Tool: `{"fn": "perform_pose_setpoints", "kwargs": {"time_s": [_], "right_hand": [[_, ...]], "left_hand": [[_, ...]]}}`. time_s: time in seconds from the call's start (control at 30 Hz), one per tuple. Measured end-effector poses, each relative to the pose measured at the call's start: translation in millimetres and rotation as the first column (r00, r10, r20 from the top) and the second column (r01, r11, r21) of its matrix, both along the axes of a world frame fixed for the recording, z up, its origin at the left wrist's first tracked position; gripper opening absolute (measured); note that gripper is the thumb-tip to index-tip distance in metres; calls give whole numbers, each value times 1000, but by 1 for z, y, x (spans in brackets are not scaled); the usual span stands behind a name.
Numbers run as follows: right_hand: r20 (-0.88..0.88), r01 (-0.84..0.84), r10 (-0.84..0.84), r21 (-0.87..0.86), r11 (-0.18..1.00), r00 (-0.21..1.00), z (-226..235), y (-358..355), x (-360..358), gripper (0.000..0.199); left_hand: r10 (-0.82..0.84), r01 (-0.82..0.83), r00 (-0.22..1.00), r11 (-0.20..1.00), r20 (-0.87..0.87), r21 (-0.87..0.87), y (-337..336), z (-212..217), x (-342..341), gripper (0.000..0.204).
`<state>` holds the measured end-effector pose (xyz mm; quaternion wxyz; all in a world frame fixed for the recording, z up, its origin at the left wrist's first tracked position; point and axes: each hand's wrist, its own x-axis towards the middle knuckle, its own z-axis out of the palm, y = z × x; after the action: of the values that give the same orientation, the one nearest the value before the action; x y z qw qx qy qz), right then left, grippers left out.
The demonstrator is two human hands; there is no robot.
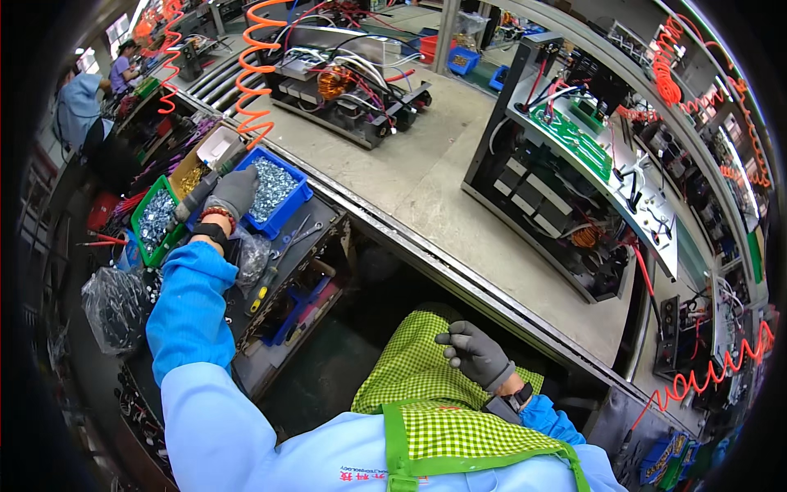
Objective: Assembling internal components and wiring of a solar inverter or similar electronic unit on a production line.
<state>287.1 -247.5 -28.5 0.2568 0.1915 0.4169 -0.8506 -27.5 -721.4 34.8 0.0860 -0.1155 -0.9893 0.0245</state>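
My left hand [234, 193], in a grey glove, reaches to the inner edge of a blue bin [305, 195] of small silvery screws [273, 190]. Its fingers point down at the bin and their tips are hidden. Right beside that hand lies a dark grey, tube-shaped power driver [195, 198], next to an orange coiled hose [256, 82]; whether the hand touches it I cannot tell. My right hand [478, 357], also gloved, hovers over my green checked apron [410, 353] with its fingers curled in; anything inside them is too small to make out.
A green bin [138, 220] of metal parts stands left of the blue one. On the side shelf lie a yellow-handled screwdriver [261, 297], wrenches and a plastic bag [116, 307]. Across the bench [426, 156] stand an open wired chassis [340, 90] and a taller unit with a green circuit board [570, 139].
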Motion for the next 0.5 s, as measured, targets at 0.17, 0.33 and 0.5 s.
{"fn": "perform_pose_setpoints", "kwargs": {"time_s": [0.17,0.33,0.5], "right_hand": [[-5,-88,88,-5,996,996,8,-4,2,24],[-41,-122,129,140,983,991,5,2,5,26],[-6,-146,148,110,983,989,2,1,-3,25]], "left_hand": [[87,-55,991,961,-106,269,6,25,28,16],[167,100,926,757,-339,645,-74,84,101,19],[447,-190,892,491,-59,850,-193,77,213,20]]}}
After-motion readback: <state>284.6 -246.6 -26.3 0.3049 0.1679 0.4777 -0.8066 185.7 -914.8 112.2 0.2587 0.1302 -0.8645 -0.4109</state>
